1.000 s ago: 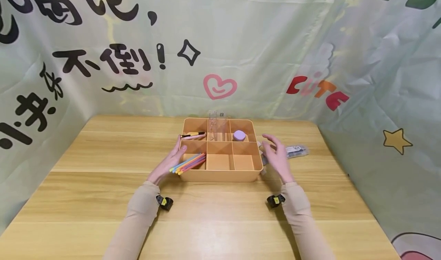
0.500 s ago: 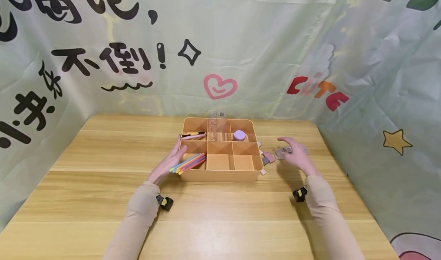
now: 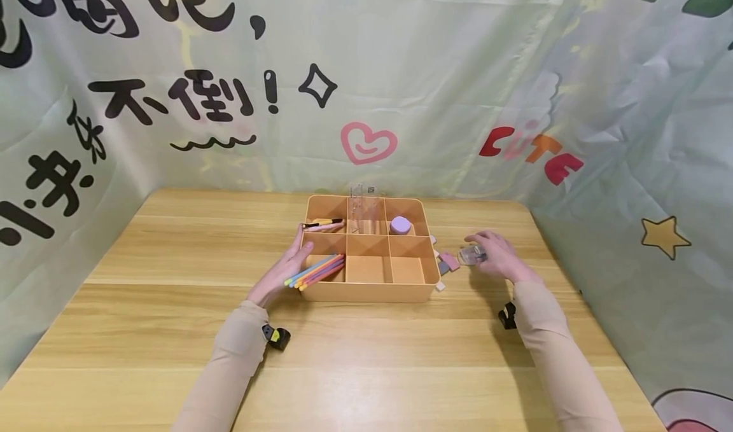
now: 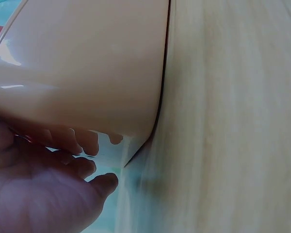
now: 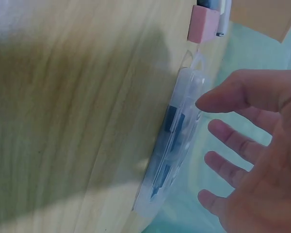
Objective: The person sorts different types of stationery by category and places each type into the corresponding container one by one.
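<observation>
A tan six-compartment organizer (image 3: 366, 292) stands on the table. My left hand (image 3: 282, 270) holds its left wall, thumb over the rim; in the left wrist view the fingers (image 4: 104, 184) lie along the glossy outer side. Colored sticks (image 3: 316, 271) lean in the front left compartment. To the right, my right hand (image 3: 499, 254) hovers at a clear plastic case (image 3: 472, 254). Dark pieces show through the case (image 5: 172, 138) in the right wrist view. There, the thumb tip is right at its edge, and the other fingers are spread and loosely bent.
Pens (image 3: 323, 224), clear plastic pieces (image 3: 365, 212) and a purple round-topped item (image 3: 399, 226) occupy the organizer's back compartments. Small pink (image 3: 449, 261) and grey blocks (image 3: 443, 268) lie between organizer and case. A printed cloth (image 3: 435, 88) hangs behind the wooden table (image 3: 366, 368).
My right hand has moved right, away from the organizer's side, over to the clear case, uncovering the small blocks. The left hand has stayed on the organizer.
</observation>
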